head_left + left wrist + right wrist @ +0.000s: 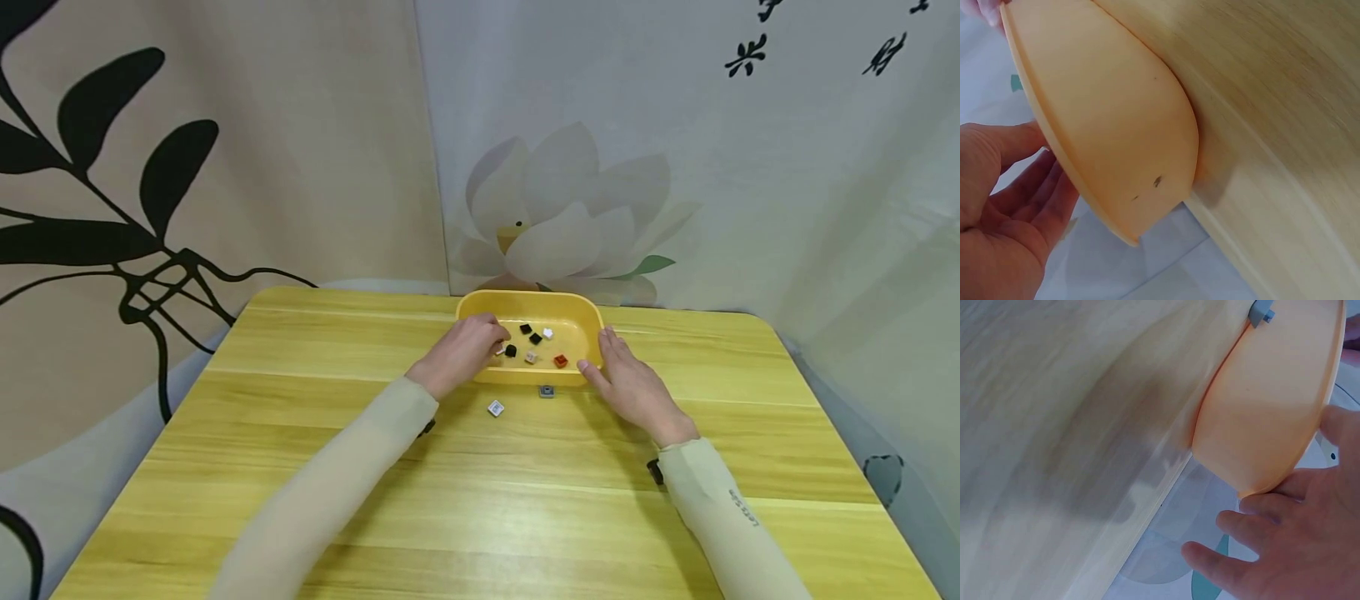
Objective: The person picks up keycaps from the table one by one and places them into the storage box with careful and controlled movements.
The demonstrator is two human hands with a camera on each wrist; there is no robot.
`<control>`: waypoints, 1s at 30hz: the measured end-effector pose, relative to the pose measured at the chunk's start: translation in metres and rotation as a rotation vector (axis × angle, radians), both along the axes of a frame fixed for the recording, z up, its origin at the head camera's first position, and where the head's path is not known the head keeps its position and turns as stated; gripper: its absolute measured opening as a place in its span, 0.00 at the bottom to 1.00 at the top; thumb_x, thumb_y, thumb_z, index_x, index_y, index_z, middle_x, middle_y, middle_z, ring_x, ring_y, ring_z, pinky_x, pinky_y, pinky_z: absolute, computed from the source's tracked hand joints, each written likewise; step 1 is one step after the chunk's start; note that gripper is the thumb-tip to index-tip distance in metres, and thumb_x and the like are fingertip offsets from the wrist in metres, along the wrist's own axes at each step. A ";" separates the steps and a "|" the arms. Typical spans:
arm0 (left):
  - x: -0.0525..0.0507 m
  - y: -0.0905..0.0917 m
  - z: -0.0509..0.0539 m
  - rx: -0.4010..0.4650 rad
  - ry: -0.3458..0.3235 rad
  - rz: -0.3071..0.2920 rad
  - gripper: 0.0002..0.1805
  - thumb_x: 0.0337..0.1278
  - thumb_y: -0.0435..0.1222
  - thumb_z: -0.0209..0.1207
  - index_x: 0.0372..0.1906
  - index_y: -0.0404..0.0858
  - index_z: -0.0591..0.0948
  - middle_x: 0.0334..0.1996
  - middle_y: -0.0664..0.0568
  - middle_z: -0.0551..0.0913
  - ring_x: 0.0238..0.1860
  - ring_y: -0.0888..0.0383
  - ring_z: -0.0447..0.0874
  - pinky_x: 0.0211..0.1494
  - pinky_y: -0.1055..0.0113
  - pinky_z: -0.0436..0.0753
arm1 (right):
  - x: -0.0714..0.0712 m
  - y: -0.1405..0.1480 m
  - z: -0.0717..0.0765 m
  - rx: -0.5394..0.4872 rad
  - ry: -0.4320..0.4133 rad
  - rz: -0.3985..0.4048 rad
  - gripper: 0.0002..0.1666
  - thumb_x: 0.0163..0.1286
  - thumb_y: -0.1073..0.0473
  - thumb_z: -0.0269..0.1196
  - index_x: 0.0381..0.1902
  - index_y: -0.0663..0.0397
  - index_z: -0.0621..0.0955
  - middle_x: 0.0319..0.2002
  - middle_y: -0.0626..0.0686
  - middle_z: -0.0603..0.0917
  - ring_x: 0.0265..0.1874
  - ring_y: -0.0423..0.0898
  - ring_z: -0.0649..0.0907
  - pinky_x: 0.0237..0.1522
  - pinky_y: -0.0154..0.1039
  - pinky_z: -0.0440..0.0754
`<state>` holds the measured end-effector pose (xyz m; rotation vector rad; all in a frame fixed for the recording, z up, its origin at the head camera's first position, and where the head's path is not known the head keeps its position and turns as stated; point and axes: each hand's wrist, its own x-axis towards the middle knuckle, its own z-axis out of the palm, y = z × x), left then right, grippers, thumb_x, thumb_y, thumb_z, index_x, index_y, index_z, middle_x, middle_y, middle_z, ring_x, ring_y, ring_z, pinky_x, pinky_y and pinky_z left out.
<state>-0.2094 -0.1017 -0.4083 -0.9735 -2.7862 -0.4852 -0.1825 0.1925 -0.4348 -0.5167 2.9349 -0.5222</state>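
Observation:
A yellow tray [517,377] stands at the table's back edge with several small toy bricks in it. My left hand [467,348] reaches over its left end, fingers curled, and pinches a small white brick [500,351]; in the left wrist view the tray's rim partly hides the fingertips. My right hand [637,390] rests against the tray's right end, its fingers fairly straight and spread, the thumb at the front rim. Inside lie black bricks [536,338], a white piece [548,333], a pale brick [531,357] and a red brick [561,361].
On the wooden table [480,517], a grey brick [547,392] lies close to the tray's front wall. A white-grey brick [496,408] lies a little nearer and to the left. A printed curtain [337,167] hangs behind the table.

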 end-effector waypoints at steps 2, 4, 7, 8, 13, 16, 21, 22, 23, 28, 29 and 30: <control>-0.003 0.002 -0.001 -0.004 -0.011 0.004 0.07 0.66 0.25 0.65 0.43 0.34 0.90 0.36 0.48 0.85 0.37 0.57 0.82 0.40 0.68 0.83 | 0.000 0.000 0.000 0.001 0.003 0.001 0.52 0.83 0.32 0.40 0.80 0.72 0.47 0.82 0.68 0.45 0.79 0.67 0.53 0.76 0.62 0.55; -0.006 0.004 -0.002 -0.009 -0.019 0.012 0.07 0.65 0.23 0.64 0.40 0.34 0.90 0.33 0.49 0.84 0.34 0.57 0.80 0.37 0.68 0.82 | 0.000 0.000 0.000 0.002 0.001 -0.004 0.52 0.83 0.32 0.40 0.81 0.71 0.47 0.82 0.67 0.45 0.80 0.66 0.53 0.76 0.61 0.55; -0.010 0.006 -0.003 -0.026 -0.037 0.035 0.09 0.63 0.21 0.62 0.35 0.34 0.90 0.30 0.49 0.83 0.31 0.57 0.77 0.34 0.68 0.79 | 0.000 0.000 0.000 -0.001 0.004 -0.004 0.52 0.83 0.33 0.41 0.81 0.72 0.47 0.82 0.67 0.45 0.80 0.66 0.52 0.76 0.62 0.55; -0.011 0.007 -0.003 -0.032 -0.047 0.044 0.09 0.63 0.20 0.62 0.35 0.34 0.90 0.30 0.48 0.83 0.31 0.57 0.77 0.34 0.68 0.79 | 0.000 0.000 0.000 -0.002 0.004 -0.004 0.52 0.83 0.33 0.41 0.81 0.72 0.47 0.82 0.67 0.45 0.79 0.66 0.52 0.76 0.62 0.55; -0.015 0.009 -0.004 -0.045 -0.111 0.079 0.10 0.62 0.20 0.63 0.39 0.34 0.91 0.34 0.47 0.86 0.34 0.56 0.79 0.37 0.67 0.80 | 0.001 -0.001 0.001 0.000 0.008 -0.009 0.52 0.83 0.32 0.41 0.81 0.72 0.48 0.82 0.67 0.44 0.79 0.67 0.52 0.76 0.62 0.54; -0.017 0.010 -0.006 -0.045 -0.135 0.083 0.11 0.60 0.19 0.62 0.37 0.34 0.91 0.34 0.48 0.86 0.34 0.57 0.78 0.36 0.67 0.80 | 0.002 -0.001 0.002 0.000 0.012 -0.009 0.52 0.83 0.33 0.41 0.80 0.72 0.48 0.82 0.68 0.45 0.79 0.67 0.53 0.76 0.62 0.54; -0.021 0.011 -0.010 -0.037 -0.154 0.081 0.12 0.59 0.18 0.60 0.29 0.34 0.89 0.27 0.51 0.82 0.31 0.57 0.76 0.34 0.68 0.77 | 0.002 -0.002 0.003 -0.007 0.022 -0.003 0.50 0.84 0.35 0.43 0.80 0.74 0.49 0.81 0.69 0.47 0.79 0.67 0.53 0.76 0.61 0.55; -0.021 0.011 -0.010 -0.032 -0.159 0.082 0.12 0.59 0.18 0.59 0.28 0.33 0.89 0.26 0.51 0.81 0.31 0.57 0.75 0.33 0.68 0.76 | 0.002 -0.002 0.003 -0.007 0.022 -0.002 0.50 0.84 0.35 0.43 0.80 0.74 0.49 0.81 0.70 0.47 0.79 0.67 0.53 0.76 0.61 0.54; -0.022 0.011 -0.010 -0.028 -0.162 0.082 0.12 0.59 0.18 0.59 0.28 0.33 0.88 0.25 0.51 0.80 0.30 0.57 0.75 0.33 0.67 0.75 | 0.002 -0.002 0.003 -0.007 0.022 -0.002 0.50 0.84 0.35 0.43 0.80 0.74 0.49 0.81 0.70 0.47 0.79 0.67 0.53 0.76 0.61 0.54; -0.023 0.011 -0.011 -0.032 -0.165 0.085 0.12 0.62 0.20 0.60 0.28 0.33 0.88 0.25 0.51 0.80 0.31 0.56 0.75 0.34 0.67 0.75 | 0.002 -0.002 0.004 -0.007 0.018 -0.003 0.50 0.84 0.36 0.44 0.80 0.74 0.49 0.81 0.69 0.46 0.79 0.67 0.53 0.76 0.61 0.54; -0.023 0.011 -0.011 -0.034 -0.166 0.087 0.12 0.63 0.20 0.60 0.29 0.33 0.89 0.26 0.51 0.81 0.31 0.56 0.75 0.35 0.67 0.75 | 0.002 -0.001 0.004 -0.007 0.018 -0.004 0.50 0.84 0.36 0.44 0.80 0.74 0.49 0.81 0.69 0.46 0.79 0.67 0.53 0.76 0.61 0.54; -0.023 0.012 -0.011 -0.037 -0.167 0.088 0.11 0.63 0.20 0.60 0.29 0.33 0.89 0.27 0.51 0.81 0.31 0.56 0.75 0.35 0.67 0.75 | 0.002 -0.001 0.003 -0.007 0.018 -0.004 0.50 0.84 0.36 0.44 0.80 0.74 0.49 0.81 0.70 0.46 0.79 0.67 0.53 0.76 0.61 0.54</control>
